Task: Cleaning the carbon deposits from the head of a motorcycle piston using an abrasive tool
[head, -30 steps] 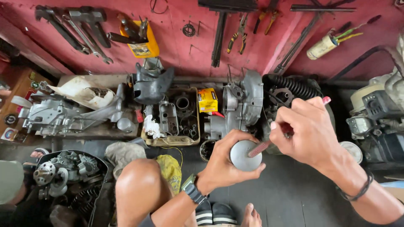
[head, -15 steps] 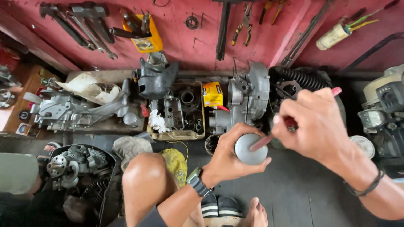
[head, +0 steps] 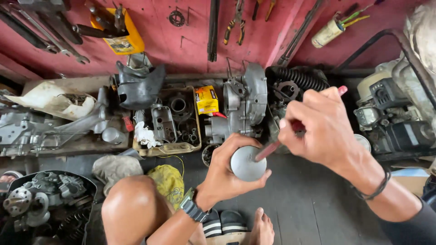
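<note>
Head view: left hand [head: 227, 174] grips a round metal part [head: 247, 163], right hand [head: 320, 127] pinching a red-handled tool [head: 290, 136] before engine casings [head: 243, 102]

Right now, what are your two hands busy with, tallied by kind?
Hands: 2, left hand and right hand
Round grey metal piston: 1, gripped in the left
Red-handled tool: 1, held in the right, tip on the piston top
Total: 4

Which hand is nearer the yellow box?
Left. The left hand holds the piston just below and right of the yellow box; the right hand, gripping a red tool, sits farther off to the box's right.
</note>
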